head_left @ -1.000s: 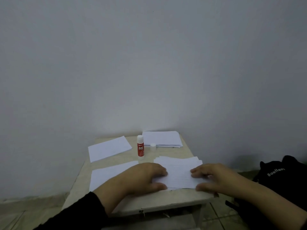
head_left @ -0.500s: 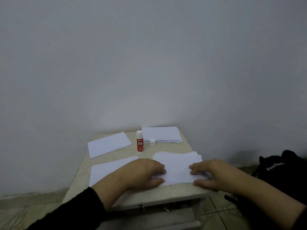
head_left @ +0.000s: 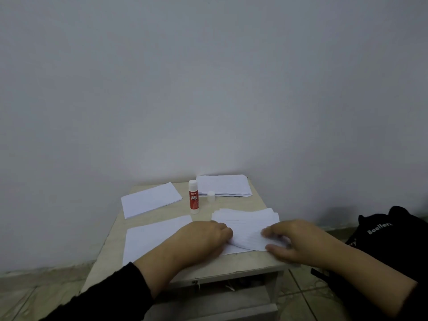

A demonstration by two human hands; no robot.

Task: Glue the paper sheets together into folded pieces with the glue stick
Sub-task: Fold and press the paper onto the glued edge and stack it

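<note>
The fingers [head_left: 269, 232] of the right hand [head_left: 298, 242] pinch the near right corner of the top sheet [head_left: 249, 239], thumb below and fingertips above, so that corner sits a little skewed on the pile of folded pieces [head_left: 245, 218] beneath. The left hand [head_left: 203, 237] lies knuckles up on the left edge of that sheet; its fingertips are tucked out of sight, so I cannot tell whether they press flat or curl round the edge. From where I stand the likely slip is alignment: if the right hand pulls before the left has the sheet pinned, the edges will close crooked and glue will set them that way. The pile lies close to the front right edge of the worktop [head_left: 231, 267], so a shove could send pieces to the floor. Further back the glue stick [head_left: 193, 198] stands upright and uncapped, its cap [head_left: 211, 195] just beside it, near the back stack of paper [head_left: 223, 185]; left open it may dry, and a reaching sleeve [head_left: 104, 295] could tip it. Two loose sheets, one [head_left: 150, 200] behind and one [head_left: 150, 237] nearer, lie to the left.
</note>
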